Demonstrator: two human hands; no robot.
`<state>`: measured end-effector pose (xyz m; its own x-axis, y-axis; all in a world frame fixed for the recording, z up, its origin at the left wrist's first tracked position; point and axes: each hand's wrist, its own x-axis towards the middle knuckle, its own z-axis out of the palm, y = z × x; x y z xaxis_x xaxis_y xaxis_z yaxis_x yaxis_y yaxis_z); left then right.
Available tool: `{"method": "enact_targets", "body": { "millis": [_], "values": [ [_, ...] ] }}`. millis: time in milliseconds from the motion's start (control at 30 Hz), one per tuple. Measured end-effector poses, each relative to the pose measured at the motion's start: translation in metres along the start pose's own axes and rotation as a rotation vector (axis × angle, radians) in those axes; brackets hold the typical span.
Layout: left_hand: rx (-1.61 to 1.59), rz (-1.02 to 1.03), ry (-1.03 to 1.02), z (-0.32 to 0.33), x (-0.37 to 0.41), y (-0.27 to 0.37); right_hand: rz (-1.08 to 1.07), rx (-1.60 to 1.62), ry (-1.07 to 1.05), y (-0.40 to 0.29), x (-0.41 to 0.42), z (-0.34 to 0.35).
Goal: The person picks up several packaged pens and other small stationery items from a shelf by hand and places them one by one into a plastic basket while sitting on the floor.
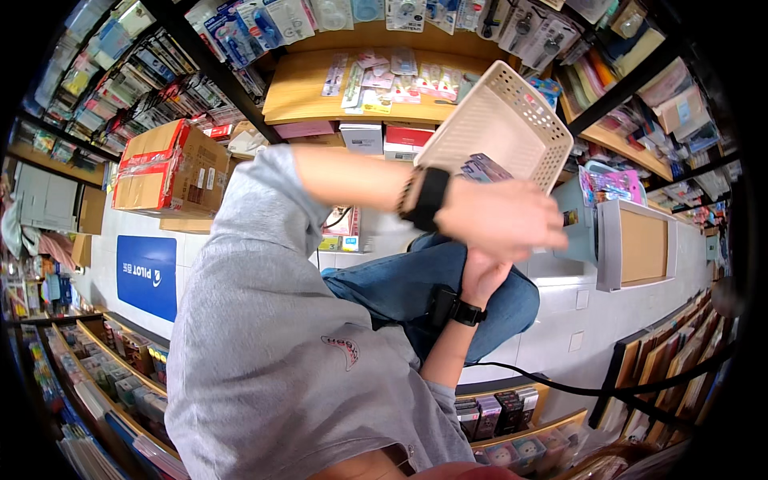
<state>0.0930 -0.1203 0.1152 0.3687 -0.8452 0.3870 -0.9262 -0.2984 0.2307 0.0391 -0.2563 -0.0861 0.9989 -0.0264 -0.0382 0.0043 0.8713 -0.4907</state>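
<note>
My left hand [501, 216], blurred by motion, reaches across the near edge of a beige perforated plastic basket [510, 120]. Its fingers point right, and whether they grip anything cannot be told. Just below it is my right hand [485, 273], above my bent knee; the left hand partly covers it, so its grip is hidden. The basket tilts in front of a wooden shelf. Small purple-grey packages [486, 168] lie inside it near my left wrist. What supports the basket is hidden.
Carded packages [378, 81] lie on the wooden shelf [294, 90]. A taped cardboard box [198, 174] stands left, near a blue mat [147, 276]. To the right are a blue-grey bin [576, 222] and a shallow box [642, 246]. A black cable [576, 391] crosses the lower right.
</note>
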Motion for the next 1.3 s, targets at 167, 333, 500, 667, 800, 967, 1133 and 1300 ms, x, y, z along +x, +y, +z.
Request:
{"method": "enact_targets", "body": {
  "millis": [167,333,500,667,800,967,1133,1300],
  "values": [
    [-0.169,-0.180,0.341,-0.027,-0.083,0.007,0.039,-0.063,-0.084,-0.002,0.002,0.012],
    [-0.146,-0.884,0.423,0.008,-0.193,-0.064,0.040,-0.074,-0.014,-0.002,0.007,0.022],
    [-0.687,-1.269,0.442,0.064,-0.271,-0.129,0.052,-0.110,0.023,0.004,0.010,0.026],
    [-1.246,-1.436,0.603,0.087,-0.278,-0.195,0.053,-0.124,0.056,0.010,0.015,0.028],
    [-1.433,-1.448,0.922,0.103,-0.275,-0.257,0.074,-0.120,0.063,0.012,0.021,0.033],
    [-1.374,-1.421,1.062,0.094,-0.265,-0.315,0.072,-0.091,0.104,0.015,0.028,0.040],
    [-1.374,-1.499,1.156,0.090,-0.274,-0.376,0.099,-0.067,0.120,0.013,0.034,0.037],
    [-1.328,-1.599,1.152,0.086,-0.274,-0.401,0.126,-0.080,0.150,0.016,0.036,0.034]
  ]
}}
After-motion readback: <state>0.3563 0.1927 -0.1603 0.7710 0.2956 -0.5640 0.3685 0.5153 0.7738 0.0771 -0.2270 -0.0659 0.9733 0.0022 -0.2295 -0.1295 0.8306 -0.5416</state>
